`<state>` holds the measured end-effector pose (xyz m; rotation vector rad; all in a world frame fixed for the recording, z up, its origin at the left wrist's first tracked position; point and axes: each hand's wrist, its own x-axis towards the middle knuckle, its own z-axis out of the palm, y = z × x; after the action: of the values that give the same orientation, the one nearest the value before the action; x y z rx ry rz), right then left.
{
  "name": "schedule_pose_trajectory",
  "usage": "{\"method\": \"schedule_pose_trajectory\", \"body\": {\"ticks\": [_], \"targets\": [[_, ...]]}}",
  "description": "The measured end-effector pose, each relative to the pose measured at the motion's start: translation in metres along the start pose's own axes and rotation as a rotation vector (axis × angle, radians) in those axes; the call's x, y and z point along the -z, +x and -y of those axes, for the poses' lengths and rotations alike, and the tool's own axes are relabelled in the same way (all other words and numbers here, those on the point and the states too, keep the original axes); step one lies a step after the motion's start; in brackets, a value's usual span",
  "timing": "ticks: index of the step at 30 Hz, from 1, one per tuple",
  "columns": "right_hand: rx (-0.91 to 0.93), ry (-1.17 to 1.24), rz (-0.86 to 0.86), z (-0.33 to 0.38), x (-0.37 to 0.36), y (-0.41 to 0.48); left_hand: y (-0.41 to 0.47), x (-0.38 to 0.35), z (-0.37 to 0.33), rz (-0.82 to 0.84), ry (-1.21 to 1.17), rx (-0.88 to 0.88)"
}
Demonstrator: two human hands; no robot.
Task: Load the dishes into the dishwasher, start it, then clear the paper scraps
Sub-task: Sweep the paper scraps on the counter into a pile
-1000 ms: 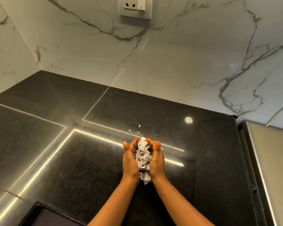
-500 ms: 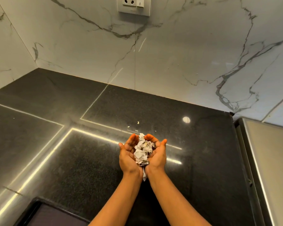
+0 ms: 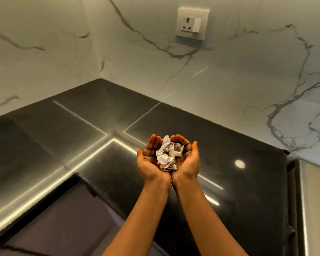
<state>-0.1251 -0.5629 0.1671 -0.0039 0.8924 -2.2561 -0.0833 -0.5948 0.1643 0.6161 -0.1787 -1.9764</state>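
Both hands are held together, palms up, with their little-finger sides touching, so that they form one bowl above the black surface (image 3: 238, 137). The paper scraps (image 3: 167, 154) lie inside this bowl as a pile of crumpled white and grey pieces. The pile sits over the line where the two palms meet, and its top piece stands up between the fingertips of both hands.

The left hand (image 3: 151, 160) holds the left side of the pile. Its fingers are bent gently upward and its thumb points out to the left. The right hand (image 3: 188, 161) holds the right side. Its fingers are curled more strongly around the far end of the scraps and its thumb stands out to the right. One thin strip of paper hangs down through the small gap between the two wrists. The hands and the scraps are lifted, not touching the surface.

The surface is dark, polished stone and bright light lines are reflected in it. Behind it a white marble wall (image 3: 229, 80) with grey veins goes around the corner, and a white socket (image 3: 192, 23) is fixed high on this wall. At the right border there is a metal edge (image 3: 310, 200). At the lower left a dark purple panel (image 3: 63, 224) lies lower than the surface; what it is I cannot tell
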Motion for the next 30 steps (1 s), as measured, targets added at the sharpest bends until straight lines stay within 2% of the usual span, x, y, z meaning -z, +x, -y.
{"method": "schedule_pose_trajectory", "body": {"ticks": [4, 7, 13, 20, 23, 27, 30], "targets": [[-0.178, -0.014, 0.090, -0.034, -0.009, -0.063, -0.047, 0.041, -0.050, -0.083, -0.070, -0.148], [-0.358, -0.010, 0.142, -0.083, -0.013, -0.119, -0.084, 0.090, -0.096, -0.211, -0.117, -0.300], [-0.661, -0.116, 0.132, -0.199, 0.014, -0.212, -0.132, 0.218, -0.168, -0.479, -0.156, -0.462], [-0.927, -0.272, -0.061, -0.359, 0.100, -0.283, -0.153, 0.405, -0.207, -0.815, -0.227, -0.409], [-0.987, -0.334, -0.091, -0.436, 0.145, -0.296, -0.134, 0.493, -0.214, -0.883, -0.302, -0.372], [-1.056, -0.413, -0.007, -0.531, 0.205, -0.275, -0.089, 0.596, -0.216, -0.880, -0.218, -0.213], [-1.147, -0.715, 0.077, -0.573, 0.239, -0.245, -0.064, 0.663, -0.215, -0.869, -0.007, -0.029]]}}
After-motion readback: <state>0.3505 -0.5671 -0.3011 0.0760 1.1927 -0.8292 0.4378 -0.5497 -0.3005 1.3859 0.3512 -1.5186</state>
